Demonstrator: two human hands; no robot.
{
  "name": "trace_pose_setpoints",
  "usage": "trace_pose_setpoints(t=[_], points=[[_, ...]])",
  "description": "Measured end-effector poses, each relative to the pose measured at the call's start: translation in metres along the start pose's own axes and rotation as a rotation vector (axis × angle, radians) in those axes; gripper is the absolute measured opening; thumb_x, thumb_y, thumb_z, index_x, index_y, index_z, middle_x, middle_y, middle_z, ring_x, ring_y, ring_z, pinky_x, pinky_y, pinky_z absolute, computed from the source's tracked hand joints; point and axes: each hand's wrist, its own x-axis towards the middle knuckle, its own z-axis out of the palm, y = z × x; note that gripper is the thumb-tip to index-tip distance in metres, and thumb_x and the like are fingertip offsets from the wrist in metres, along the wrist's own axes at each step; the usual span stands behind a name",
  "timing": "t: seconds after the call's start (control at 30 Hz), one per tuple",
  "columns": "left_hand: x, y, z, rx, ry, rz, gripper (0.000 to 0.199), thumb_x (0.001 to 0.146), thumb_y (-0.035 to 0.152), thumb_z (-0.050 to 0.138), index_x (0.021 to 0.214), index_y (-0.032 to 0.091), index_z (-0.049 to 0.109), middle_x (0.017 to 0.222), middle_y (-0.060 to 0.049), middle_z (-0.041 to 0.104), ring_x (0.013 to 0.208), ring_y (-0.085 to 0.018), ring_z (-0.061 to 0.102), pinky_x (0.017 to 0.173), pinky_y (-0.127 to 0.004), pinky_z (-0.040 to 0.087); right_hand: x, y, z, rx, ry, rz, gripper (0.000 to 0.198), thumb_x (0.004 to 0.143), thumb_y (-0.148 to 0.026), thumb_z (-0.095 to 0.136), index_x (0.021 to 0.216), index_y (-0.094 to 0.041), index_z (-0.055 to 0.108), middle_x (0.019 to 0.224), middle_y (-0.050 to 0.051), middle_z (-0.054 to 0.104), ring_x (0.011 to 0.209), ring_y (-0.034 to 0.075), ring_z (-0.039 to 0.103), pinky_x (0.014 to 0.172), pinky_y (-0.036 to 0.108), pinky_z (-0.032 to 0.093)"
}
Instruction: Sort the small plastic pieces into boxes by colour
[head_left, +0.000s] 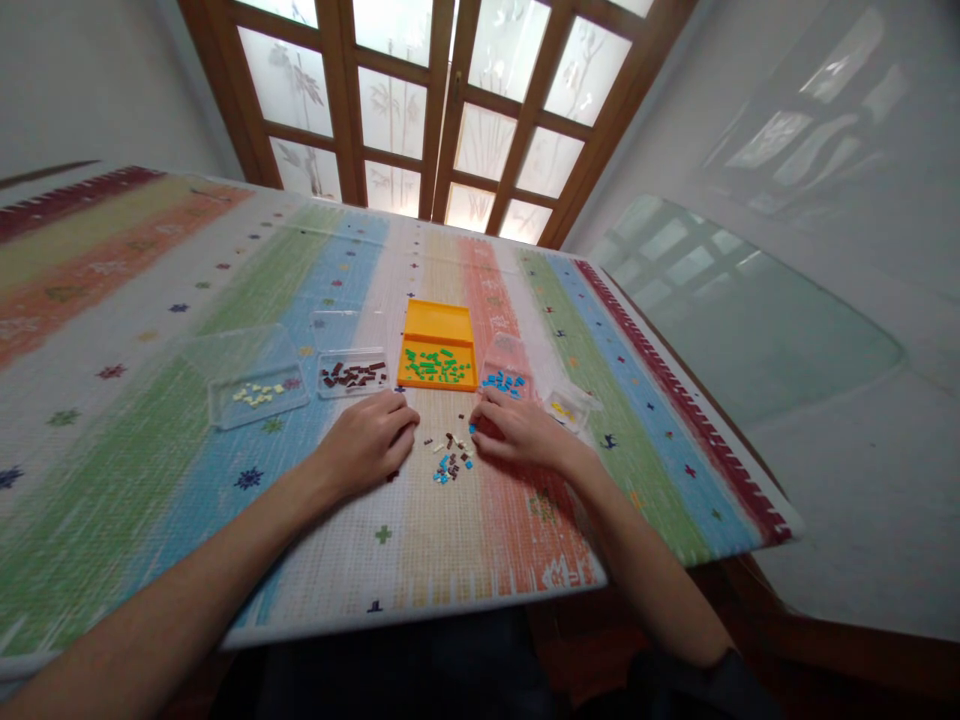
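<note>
Between my hands lies a loose pile of small building bricks (450, 466) in blue, brown and cream. My left hand (375, 435) rests left of the pile, just in front of the box of brown bricks, its fingers curled and close together; whatever they may hold is hidden. On the pile's right side is my right hand (517, 428), with bent fingers pointing inward. A small blue brick (472, 428) shows at its fingertips; whether it is gripped or only touched is unclear. Behind the pile, an orange case (439, 320) stands open with green bricks (436, 366) inside.
Clear lidded boxes hold cream bricks (259, 394), brown bricks (352, 376), blue bricks (504, 382) and yellow bricks (562, 410), all with lids raised. A striped tablecloth (322, 560) covers the table. Wooden doors (442, 110) with frosted panes stand beyond it; a white wall is at right.
</note>
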Motion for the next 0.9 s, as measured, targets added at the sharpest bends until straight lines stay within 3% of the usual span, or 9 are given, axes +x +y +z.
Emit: trace_pose_setpoints(t=[0.63,0.8,0.9], points=[[0.000,0.001,-0.001,-0.038,0.000,-0.006,0.028,0.098,0.020,0.045,0.091,0.015,0.071,0.090,-0.010,0.067,0.085,-0.023,0.061,0.080,-0.039,0.051,0.006,-0.011,0.012,-0.199,0.032,0.050,0.018,0.095,-0.022,0.051,0.103,-0.013,0.065,0.105,0.012,0.066,0.084,0.020,0.058,0.064,0.030,0.036],[0.000,0.000,0.000,-0.019,-0.013,0.000,0.028,0.099,0.020,0.045,0.091,0.016,0.071,0.090,-0.010,0.067,0.086,-0.023,0.062,0.080,-0.038,0.051,-0.001,0.002,0.001,-0.114,0.066,0.009,0.013,0.097,-0.021,0.050,0.103,-0.015,0.061,0.105,0.011,0.064,0.084,0.019,0.057,0.070,0.030,0.041],[-0.001,-0.001,0.002,-0.007,-0.014,0.008,0.029,0.099,0.020,0.044,0.092,0.016,0.071,0.090,-0.010,0.066,0.086,-0.023,0.062,0.079,-0.038,0.050,-0.007,0.015,-0.011,-0.141,0.115,0.103,0.014,0.098,-0.024,0.050,0.105,-0.015,0.060,0.106,0.011,0.063,0.083,0.019,0.058,0.069,0.030,0.041]])
